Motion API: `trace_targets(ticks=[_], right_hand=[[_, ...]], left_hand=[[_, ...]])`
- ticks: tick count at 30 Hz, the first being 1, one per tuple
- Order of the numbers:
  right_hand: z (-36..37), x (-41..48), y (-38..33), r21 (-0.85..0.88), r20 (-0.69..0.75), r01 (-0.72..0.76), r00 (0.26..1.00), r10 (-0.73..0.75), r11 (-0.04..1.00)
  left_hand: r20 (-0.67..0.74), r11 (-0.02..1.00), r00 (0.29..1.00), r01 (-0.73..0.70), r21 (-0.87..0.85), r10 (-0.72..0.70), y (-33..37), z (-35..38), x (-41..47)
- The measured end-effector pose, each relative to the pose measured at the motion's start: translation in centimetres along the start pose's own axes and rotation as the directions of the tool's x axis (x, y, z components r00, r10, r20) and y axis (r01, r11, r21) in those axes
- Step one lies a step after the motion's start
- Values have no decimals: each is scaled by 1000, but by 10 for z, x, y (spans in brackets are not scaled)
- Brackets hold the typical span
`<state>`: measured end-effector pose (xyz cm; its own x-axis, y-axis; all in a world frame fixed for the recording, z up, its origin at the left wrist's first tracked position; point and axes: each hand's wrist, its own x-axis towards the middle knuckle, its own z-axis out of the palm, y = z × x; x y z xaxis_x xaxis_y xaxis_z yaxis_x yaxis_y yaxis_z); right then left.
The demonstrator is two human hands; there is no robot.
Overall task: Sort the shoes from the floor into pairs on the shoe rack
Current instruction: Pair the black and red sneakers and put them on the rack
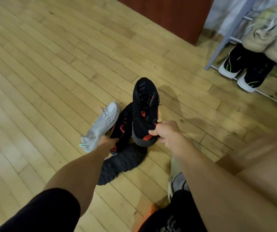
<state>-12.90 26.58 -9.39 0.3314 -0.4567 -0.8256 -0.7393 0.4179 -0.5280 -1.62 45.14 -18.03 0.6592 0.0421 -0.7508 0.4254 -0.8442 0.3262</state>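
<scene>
I held a black shoe with red trim [145, 104] by its heel in my right hand [166, 133], toe pointing away. Just left of it, my left hand [108, 142] gripped a matching black shoe [123, 124]. A pale grey knit shoe [101, 124] sat just beside that one on the left, toe away. A dark treaded sole [122, 163] lay on the floor nearer me. At the far right stood the shoe rack [218, 52], with a black pair with white soles [244, 67] on its bottom shelf and beige shoes [268, 36] above.
</scene>
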Motion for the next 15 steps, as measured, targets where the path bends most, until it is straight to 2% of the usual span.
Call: trace_targets(ticks=[2,6,10,12,15], right_hand=[[-4,2,4,-29,-17,-17,1000,17,999],[-10,2,5,-73,-24,-37,999,35,997],[-15,-6,2,-225,-78,30,996,-49,974],[-20,-13,-3,-413,-101,108,981,-163,905],[-34,-27,-15,-660,-119,183,932,-341,729]], left_hand=[[66,997,996,65,-48,-62,5,0,1],[287,995,953,102,-9,-96,21,1,-7],[399,994,914,99,-40,-75,31,1,-23],[404,996,915,45,-78,-10,37,-4,-32],[380,989,921,-34,-140,86,46,-21,-42]])
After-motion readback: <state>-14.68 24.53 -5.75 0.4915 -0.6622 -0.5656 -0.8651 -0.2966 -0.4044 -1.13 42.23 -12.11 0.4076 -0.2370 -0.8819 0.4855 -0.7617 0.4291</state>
